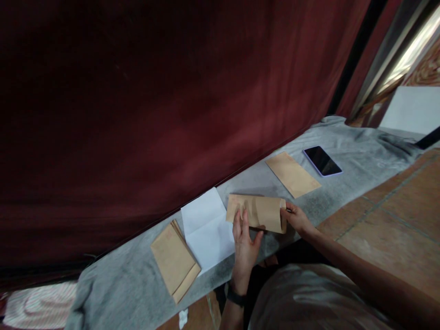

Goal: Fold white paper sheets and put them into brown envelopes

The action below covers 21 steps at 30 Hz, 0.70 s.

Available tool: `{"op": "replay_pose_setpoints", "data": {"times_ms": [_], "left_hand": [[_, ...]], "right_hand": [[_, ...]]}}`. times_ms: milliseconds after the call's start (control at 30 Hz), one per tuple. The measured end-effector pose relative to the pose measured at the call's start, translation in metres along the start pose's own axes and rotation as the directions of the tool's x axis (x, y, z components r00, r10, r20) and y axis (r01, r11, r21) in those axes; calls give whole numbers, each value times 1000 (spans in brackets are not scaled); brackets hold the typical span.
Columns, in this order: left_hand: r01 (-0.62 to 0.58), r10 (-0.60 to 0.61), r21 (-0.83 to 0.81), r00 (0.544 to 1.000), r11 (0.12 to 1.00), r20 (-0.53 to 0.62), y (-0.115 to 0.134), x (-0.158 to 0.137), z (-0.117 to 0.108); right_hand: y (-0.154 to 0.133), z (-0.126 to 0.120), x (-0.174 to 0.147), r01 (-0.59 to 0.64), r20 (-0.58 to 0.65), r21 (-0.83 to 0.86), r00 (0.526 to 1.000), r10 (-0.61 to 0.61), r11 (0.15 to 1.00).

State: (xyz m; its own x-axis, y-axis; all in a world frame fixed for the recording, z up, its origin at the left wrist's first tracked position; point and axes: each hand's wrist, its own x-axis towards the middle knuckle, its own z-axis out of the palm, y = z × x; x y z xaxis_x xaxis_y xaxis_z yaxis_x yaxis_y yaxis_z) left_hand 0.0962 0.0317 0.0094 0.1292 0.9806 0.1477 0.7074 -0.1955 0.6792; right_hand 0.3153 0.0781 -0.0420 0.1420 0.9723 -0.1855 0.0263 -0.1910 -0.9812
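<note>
A brown paper envelope [257, 212] lies crosswise between my two hands, its open end to the right with a sliver of white showing inside. My left hand [245, 245] steadies it from the near side, fingers over its face and thumb along the lower edge. At the open end, my right hand [294, 217] pinches with its fingertips partly inside the mouth. A small dark item shows by those fingers; I cannot make out what it is. Just left of the envelope is a creased white sheet of paper [208, 231].
A stack of brown envelopes [175, 261] lies at the left on the grey cloth [117, 288]. To the right are a single brown envelope [292, 174] and a phone [322, 160] with a purple edge. A dark red upright surface [172, 114] borders the far side.
</note>
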Motion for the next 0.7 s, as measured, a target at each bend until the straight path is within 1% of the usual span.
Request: {"op": "replay_pose_setpoints", "data": {"times_ms": [33, 67, 100, 133, 167, 200, 233, 267, 300, 333, 400, 433, 500, 600, 700], "left_hand": [[87, -96, -135, 993, 987, -66, 1, -6, 9], [176, -212, -283, 972, 943, -102, 2, -13, 18], [267, -340, -439, 935, 858, -96, 4, -18, 27], [351, -454, -582, 890, 734, -37, 7, -23, 35], [417, -536, -692, 843, 589, 52, 10, -26, 42], [463, -586, -769, 797, 440, 145, 14, -28, 48], [496, -610, -814, 757, 302, 234, 18, -28, 53], [514, -617, -836, 725, 189, 306, 23, -26, 56], [524, -615, -845, 701, 102, 360, 28, -24, 59], [529, -610, -848, 685, 40, 398, 33, -20, 60], [521, -601, -853, 674, -24, 429, 41, -12, 62], [510, -599, -859, 677, -35, 427, 44, -9, 63], [492, -590, -870, 695, -29, 412, 48, -3, 63], [501, -555, -865, 730, 37, 399, 45, 3, 62], [510, -545, -848, 756, 143, 363, 37, 12, 58]], "right_hand": [[0, 1, -1, -29, -9, 40, 1000, 30, 999], [0, 1, -1, -59, -14, 85, 998, 60, 995], [0, 2, -2, -90, -16, 134, 996, 93, 987], [0, 3, -3, -117, -15, 176, 993, 121, 977], [0, 4, -4, -137, -11, 208, 990, 142, 969], [-1, 5, -5, -148, -8, 228, 988, 154, 962], [-1, 6, -6, -148, -3, 235, 988, 153, 960], [-1, 7, -7, -146, 3, 240, 989, 150, 960], [-1, 8, -9, -145, 10, 247, 989, 147, 958], [-1, 10, -10, -144, 12, 253, 989, 146, 957], [-1, 11, -12, -146, 4, 266, 989, 151, 953], [-1, 12, -14, -147, -4, 271, 988, 154, 951], [-1, 11, -15, -147, -21, 276, 987, 159, 950], [-2, 7, -17, -160, -18, 255, 985, 170, 954], [-2, 3, -17, -183, 0, 218, 982, 187, 959]]}}
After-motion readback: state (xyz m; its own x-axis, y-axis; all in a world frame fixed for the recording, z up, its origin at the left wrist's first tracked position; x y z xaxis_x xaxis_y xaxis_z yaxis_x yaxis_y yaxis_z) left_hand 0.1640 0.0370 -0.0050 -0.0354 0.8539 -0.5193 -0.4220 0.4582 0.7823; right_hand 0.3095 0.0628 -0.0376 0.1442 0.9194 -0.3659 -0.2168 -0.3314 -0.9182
